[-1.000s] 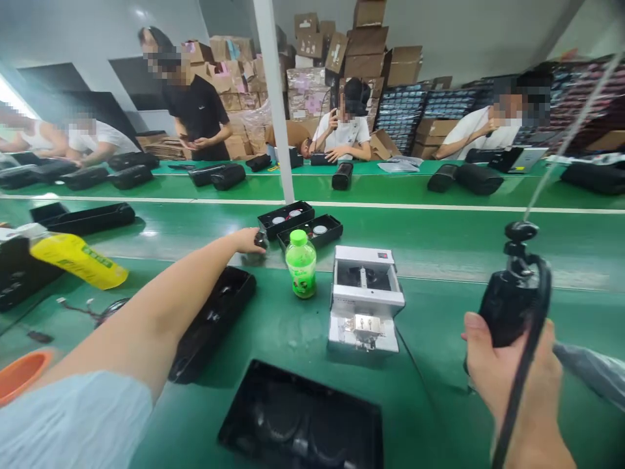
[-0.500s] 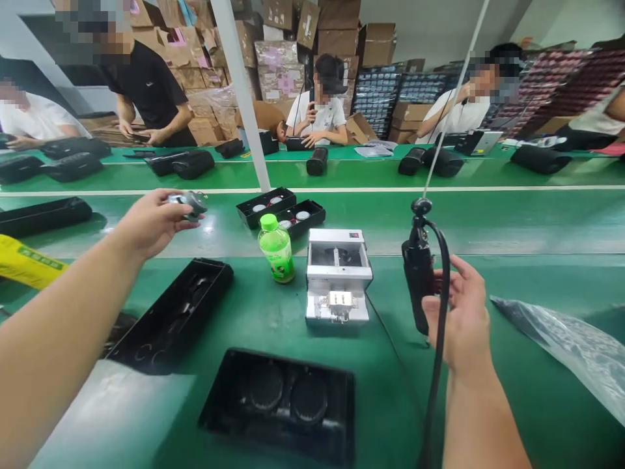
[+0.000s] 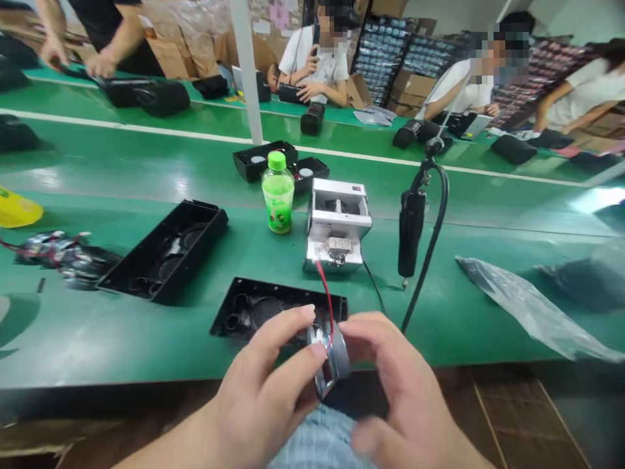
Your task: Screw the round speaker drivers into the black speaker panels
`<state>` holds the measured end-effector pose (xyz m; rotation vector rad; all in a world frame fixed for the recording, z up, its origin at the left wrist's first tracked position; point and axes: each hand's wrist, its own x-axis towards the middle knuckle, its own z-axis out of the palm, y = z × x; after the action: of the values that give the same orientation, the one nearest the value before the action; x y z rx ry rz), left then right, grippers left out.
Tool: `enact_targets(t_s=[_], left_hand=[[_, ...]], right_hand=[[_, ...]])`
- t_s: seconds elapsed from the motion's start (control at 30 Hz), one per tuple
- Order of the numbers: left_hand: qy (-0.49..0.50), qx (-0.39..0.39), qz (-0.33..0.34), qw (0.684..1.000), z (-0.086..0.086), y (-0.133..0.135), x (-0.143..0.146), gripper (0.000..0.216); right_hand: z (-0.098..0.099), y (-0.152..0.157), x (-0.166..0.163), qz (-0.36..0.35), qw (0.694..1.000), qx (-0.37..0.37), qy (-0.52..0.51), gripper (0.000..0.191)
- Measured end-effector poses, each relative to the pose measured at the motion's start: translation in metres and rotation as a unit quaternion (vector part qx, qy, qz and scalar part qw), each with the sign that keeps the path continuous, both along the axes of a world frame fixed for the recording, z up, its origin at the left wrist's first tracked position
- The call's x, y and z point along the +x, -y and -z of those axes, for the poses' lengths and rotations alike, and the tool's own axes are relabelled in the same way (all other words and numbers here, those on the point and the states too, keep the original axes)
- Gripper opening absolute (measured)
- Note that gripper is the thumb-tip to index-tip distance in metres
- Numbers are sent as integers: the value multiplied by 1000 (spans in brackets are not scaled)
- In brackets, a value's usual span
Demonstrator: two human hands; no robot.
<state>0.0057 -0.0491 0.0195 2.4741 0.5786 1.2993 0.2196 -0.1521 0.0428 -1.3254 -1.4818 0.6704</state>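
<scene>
Both my hands meet low in the middle, over the table's near edge. My left hand and my right hand pinch a small round speaker driver between their fingers; a red wire rises from it. Just beyond lies a black speaker housing with round openings. The hanging black electric screwdriver dangles free on its cable, right of a white screw feeder box.
A second black housing lies at left, a green bottle stands behind, and two small black trays with parts sit further back. A plastic bag lies at right, a pile of wired parts at left. Other people work across the green belt.
My left hand brought the speaker driver back from the far belt to the near edge. My right hand let go of the hanging screwdriver and joined it on the driver.
</scene>
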Motion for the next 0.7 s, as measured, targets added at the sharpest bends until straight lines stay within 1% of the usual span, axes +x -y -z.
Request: enact_targets(t_s=[0.03,0.1,0.13,0.17,0.23,0.3,0.33,0.37,0.4,0.43,0.5,0.57,0.6,0.7], left_hand=[[-6,8,18,1000,7,4,-1,47],[-14,9,51,999,17,11,-4,46],[-13,7,61,998,19,12,-6,48],[-10,7,64,998,20,11,-9,54],[-7,14,42,999,19,2,-19,78],[-42,21,-8,999,17,-18,-36,106],[-76,17,-35,996,17,-30,-46,114],[-124,-3,-51,991,19,-43,-56,116],[-159,-34,-58,985,22,-55,-66,117],[-182,-68,-59,979,27,-66,-74,117],[-200,-134,-52,969,40,-79,-84,111],[-191,-179,-50,964,52,-81,-86,101],[-182,-193,-51,963,56,-79,-84,97],[-156,-204,-62,965,61,-70,-75,96]], right_hand=[[4,-4,-10,-3,999,-10,-48,60],[13,-12,-19,-17,997,-30,-76,54],[16,-16,-20,-24,997,-35,-69,52],[18,-18,-18,-33,997,-40,-55,53],[19,-23,-10,-30,998,-41,-23,48],[14,-29,1,5,999,-28,30,40],[11,-33,6,23,997,-24,64,37],[8,-39,10,31,994,-23,102,36],[5,-46,14,26,989,-24,142,37],[3,-54,16,5,983,-30,181,39],[1,-70,16,-56,964,-48,255,36],[3,-82,12,-103,940,-66,317,27],[5,-86,9,-115,929,-74,343,22],[9,-90,3,-129,899,-94,408,18]])
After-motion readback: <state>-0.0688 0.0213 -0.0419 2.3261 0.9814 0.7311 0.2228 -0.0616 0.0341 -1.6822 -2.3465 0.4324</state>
